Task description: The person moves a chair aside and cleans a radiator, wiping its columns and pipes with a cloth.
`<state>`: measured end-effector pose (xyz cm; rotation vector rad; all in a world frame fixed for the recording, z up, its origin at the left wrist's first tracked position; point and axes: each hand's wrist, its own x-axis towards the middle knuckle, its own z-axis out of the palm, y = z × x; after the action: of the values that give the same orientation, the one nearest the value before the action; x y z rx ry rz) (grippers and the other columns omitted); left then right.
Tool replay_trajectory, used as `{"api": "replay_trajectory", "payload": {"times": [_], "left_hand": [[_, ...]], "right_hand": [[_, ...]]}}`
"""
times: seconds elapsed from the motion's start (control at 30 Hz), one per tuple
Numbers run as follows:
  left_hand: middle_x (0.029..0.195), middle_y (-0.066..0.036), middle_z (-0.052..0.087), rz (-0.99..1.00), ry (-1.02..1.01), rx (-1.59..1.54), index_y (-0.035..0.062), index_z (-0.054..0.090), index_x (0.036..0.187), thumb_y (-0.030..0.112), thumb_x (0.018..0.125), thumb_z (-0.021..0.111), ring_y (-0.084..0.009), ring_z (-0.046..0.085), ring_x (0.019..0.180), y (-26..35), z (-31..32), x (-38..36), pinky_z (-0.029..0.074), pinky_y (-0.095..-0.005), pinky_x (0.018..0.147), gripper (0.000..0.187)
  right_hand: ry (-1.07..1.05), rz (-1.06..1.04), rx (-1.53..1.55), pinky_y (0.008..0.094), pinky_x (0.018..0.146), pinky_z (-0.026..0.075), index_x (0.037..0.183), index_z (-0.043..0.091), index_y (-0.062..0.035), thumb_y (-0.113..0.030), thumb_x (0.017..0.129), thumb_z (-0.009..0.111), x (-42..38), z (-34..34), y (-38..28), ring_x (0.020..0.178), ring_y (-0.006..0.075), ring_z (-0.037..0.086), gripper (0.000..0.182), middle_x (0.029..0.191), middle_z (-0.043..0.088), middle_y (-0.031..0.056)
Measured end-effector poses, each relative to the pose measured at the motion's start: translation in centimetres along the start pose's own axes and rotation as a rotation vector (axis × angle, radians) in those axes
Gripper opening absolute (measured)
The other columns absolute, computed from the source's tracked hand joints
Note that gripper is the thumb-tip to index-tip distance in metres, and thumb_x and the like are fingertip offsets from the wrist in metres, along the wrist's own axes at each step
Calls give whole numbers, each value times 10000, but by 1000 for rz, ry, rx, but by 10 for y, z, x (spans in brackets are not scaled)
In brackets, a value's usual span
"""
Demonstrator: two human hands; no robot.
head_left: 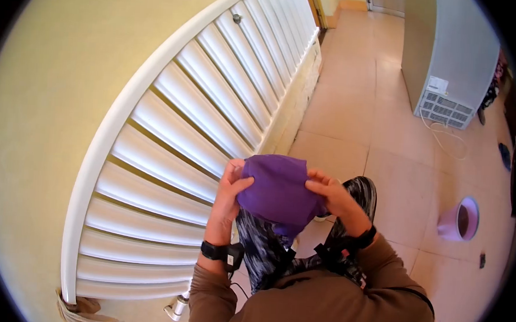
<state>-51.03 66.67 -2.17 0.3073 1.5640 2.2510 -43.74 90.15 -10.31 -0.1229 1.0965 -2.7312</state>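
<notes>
A piece of purple cloth (277,185) is stretched between my two hands, above my knees. My left hand (231,186) pinches its left edge, thumb on top and fingers tucked behind. On the opposite side, my right hand (328,192) grips the cloth's right edge in the same way, with the thumb in front. The lower part of the cloth hangs in folds over my patterned trousers (258,242). Dark straps circle both my wrists.
A white radiator (170,156) runs along the wall close on my left. Ahead to the right stands a grey appliance (459,61) with a cable on the tiled floor (342,107). A pink bin (450,222) is on the right. Brown cloth (81,310) lies below the radiator.
</notes>
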Motion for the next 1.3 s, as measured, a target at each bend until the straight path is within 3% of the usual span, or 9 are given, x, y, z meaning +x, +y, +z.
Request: {"api": "replay_trajectory", "payload": {"times": [0.17,0.43,0.6,0.8,0.97,1.1,1.17,1.23,1.3], "left_hand": [[1124,-117,605,-17,-68,245,107,468,1297,-14,824,593,-199,588,1005,30,4,5,486,-291,854,504],[1061,-60,631,85,-120,216,53,603,1181,-8,843,607,-140,596,937,66,-4,-2,486,-245,830,344],[1034,-43,666,178,-127,550,57,643,1162,-4,830,620,-124,616,916,95,0,-9,494,-238,842,339],[1086,-34,671,332,-80,695,99,648,1185,60,846,643,-118,614,952,131,-13,1,466,-251,884,342],[1117,-15,637,438,-187,862,120,618,1232,32,841,633,-110,577,1019,154,-9,0,423,-227,915,401],[1321,-47,508,623,-287,1403,109,576,1270,142,895,599,-155,517,1143,184,-4,8,406,-288,961,377],[969,-90,536,1098,-125,1613,47,620,1004,82,855,599,-217,555,878,191,12,18,445,-311,771,154],[884,-129,563,1336,85,1842,25,672,958,-105,735,563,-267,591,820,199,24,8,479,-324,729,281],[887,-126,566,1261,117,1730,24,672,948,-104,738,561,-265,594,828,220,7,22,480,-325,731,270]], "right_hand": [[-30,-38,-101,320,879,481,1136,540,-81,-129,915,559,9,22,-45,976,140,595,227,1059,611,24],[-119,-57,-83,313,925,459,1262,451,-16,-175,876,592,11,51,-72,1007,170,597,441,1128,587,87],[-105,-60,-151,315,944,450,1414,317,-35,-127,859,625,19,60,-65,1053,201,578,642,1172,576,111],[-82,-235,-344,250,883,472,1307,531,-75,-152,875,633,30,51,-107,998,126,600,450,1117,623,42],[-142,-177,-602,254,900,461,1324,512,-74,-136,843,667,27,55,-108,1027,130,588,509,1164,608,54],[-174,-40,-759,246,893,457,1347,481,-62,-79,815,666,20,53,-101,975,131,562,564,1105,601,46],[-198,-77,-826,248,873,460,1351,471,-45,-14,808,614,15,56,-93,921,126,545,563,1086,595,55],[-204,-64,-850,253,824,477,1361,457,-40,51,756,565,13,55,-87,868,127,544,621,1089,596,65],[-210,-152,-1297,258,780,496,1367,450,-54,66,707,538,16,46,-80,811,121,546,677,1094,594,70]]}}
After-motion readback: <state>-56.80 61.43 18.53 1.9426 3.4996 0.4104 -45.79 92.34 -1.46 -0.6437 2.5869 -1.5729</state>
